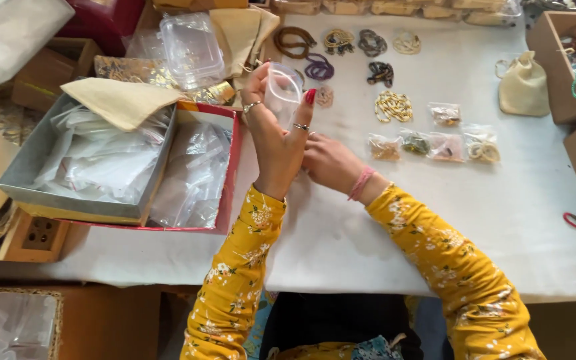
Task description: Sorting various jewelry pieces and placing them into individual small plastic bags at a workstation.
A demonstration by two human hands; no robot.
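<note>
White table [435, 220]: work surface. Red box [229, 173], left of the hands, holds clear bags; grey box [28, 160] rests on it. Left hand [276, 143]: raised above the table's middle, fingers pinched on a small clear bag [283, 90]. Right hand [331, 163]: touching the left wrist, grip hidden. Filled bead bags [435, 143] lie to the right.

Small clear plastic zip bag [283, 90], upright, held above the white table, seemingly empty, mouth up
</note>
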